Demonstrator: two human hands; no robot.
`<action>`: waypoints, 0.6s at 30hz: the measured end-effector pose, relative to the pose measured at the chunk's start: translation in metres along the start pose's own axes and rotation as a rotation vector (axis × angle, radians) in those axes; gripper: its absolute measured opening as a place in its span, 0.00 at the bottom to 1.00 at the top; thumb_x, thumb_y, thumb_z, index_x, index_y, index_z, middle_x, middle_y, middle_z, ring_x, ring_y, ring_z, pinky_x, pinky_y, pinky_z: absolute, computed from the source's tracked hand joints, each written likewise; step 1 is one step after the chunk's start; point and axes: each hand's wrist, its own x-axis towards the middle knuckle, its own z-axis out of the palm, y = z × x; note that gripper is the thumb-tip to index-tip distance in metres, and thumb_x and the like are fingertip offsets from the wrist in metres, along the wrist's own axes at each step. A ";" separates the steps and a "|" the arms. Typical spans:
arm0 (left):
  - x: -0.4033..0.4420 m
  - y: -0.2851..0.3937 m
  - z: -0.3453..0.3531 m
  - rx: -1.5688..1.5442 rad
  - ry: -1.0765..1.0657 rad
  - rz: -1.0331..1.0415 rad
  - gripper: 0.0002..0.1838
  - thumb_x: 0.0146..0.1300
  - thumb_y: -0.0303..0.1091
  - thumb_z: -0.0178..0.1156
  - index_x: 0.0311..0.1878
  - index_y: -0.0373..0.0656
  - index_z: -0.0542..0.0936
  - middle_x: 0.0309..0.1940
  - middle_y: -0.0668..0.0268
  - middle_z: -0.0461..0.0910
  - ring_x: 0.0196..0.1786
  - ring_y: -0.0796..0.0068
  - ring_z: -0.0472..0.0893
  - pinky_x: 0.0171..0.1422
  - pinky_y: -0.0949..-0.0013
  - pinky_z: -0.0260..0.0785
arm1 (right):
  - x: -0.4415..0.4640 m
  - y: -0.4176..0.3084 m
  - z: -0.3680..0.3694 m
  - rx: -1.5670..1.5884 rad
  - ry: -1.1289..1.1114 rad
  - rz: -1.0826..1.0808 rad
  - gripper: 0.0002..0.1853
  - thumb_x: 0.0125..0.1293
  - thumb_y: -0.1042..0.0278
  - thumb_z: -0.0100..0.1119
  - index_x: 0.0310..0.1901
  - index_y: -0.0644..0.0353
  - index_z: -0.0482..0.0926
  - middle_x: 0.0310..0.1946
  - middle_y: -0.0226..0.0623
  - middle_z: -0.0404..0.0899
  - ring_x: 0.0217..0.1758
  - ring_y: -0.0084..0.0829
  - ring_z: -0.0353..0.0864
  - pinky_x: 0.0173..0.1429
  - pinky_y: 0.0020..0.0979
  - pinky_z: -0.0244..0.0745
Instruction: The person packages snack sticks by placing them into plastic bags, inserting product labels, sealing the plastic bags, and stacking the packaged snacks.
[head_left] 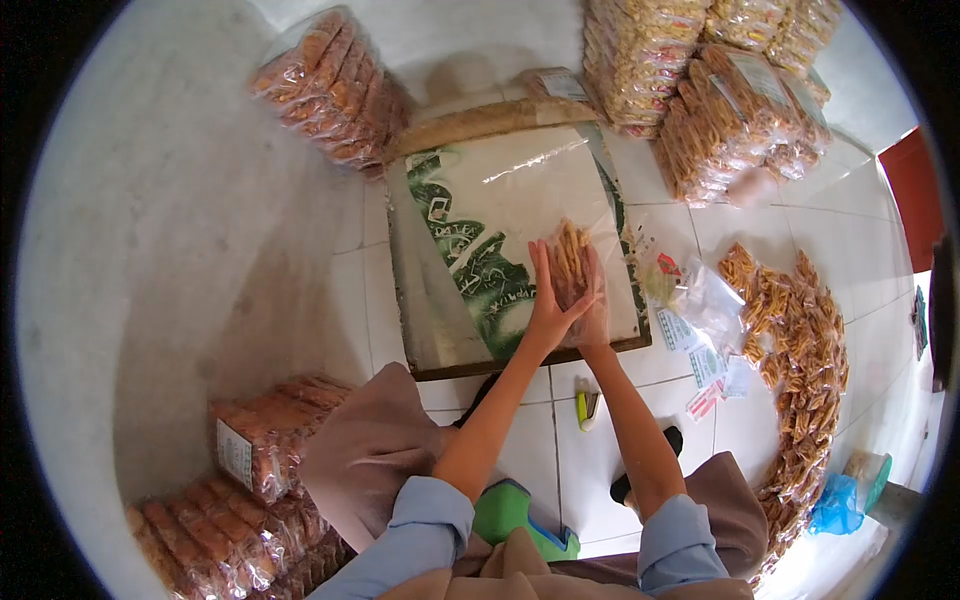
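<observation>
A small clear bag of brown stick-shaped snacks [571, 254] lies on the right part of a low board [530, 200] with a white and green printed surface. My left hand [548, 300] presses along the bag's left side, its fingers stretched and pointing away from me. On the bag's other side is my right hand [592, 300], with its fingers around the edge and its thumb reaching across the lower part. Between them the two hands hold the bag. The bag's lower end is partly hidden by the hands.
A yellow-green stapler [587, 410] lies on the tiles before the board. Printed labels [708, 366] and clear plastic [712, 305] are at right, beside a long row of snack bags [800, 370]. Packed bundles stand at back left [330, 85], back right [735, 120] and front left [262, 440].
</observation>
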 end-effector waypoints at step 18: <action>0.024 -0.007 -0.012 -0.026 0.026 -0.032 0.57 0.43 0.36 0.71 0.68 0.46 0.40 0.68 0.56 0.42 0.69 0.60 0.47 0.69 0.61 0.45 | -0.015 -0.006 -0.005 -0.487 -0.092 -0.018 0.33 0.56 0.79 0.52 0.63 0.64 0.52 0.63 0.53 0.53 0.66 0.49 0.53 0.67 0.40 0.51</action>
